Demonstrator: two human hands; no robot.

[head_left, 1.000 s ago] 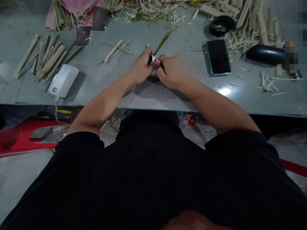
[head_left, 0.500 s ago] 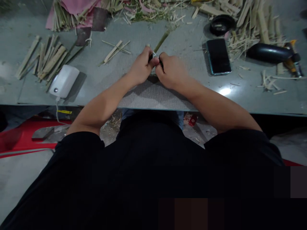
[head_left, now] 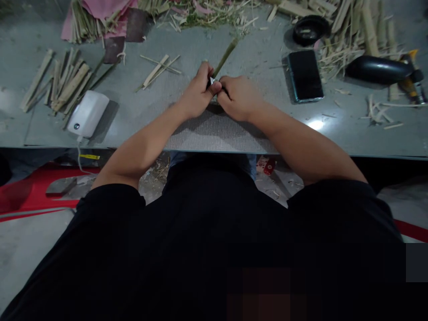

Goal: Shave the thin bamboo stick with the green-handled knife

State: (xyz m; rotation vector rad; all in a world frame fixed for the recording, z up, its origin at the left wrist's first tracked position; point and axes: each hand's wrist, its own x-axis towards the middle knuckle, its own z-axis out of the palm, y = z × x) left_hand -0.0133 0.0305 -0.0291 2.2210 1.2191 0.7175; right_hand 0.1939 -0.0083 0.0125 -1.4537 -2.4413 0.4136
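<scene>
A greenish-brown bamboo strip [head_left: 226, 55] slants up and away from between my two hands, over the table. My left hand [head_left: 198, 92] is closed around its lower part, thumb bent toward my right hand. Closed beside it is my right hand [head_left: 243, 99], with a dark handle partly showing in its grip. A small shiny knife blade [head_left: 213, 81] shows between the hands, against the strip. The fingers hide most of the knife and the strip's near end.
A few thin bamboo slivers [head_left: 161, 71] lie left of my hands, with split bamboo pieces [head_left: 71, 84] and a white charger-like box [head_left: 88, 113] farther left. On the right are a phone [head_left: 305, 76], a black round dish [head_left: 310, 30], a dark case [head_left: 377, 70] and shavings [head_left: 377, 111].
The blade has shifted slightly toward me and left between my hands. Both hands keep their grip, and the view has moved a little.
</scene>
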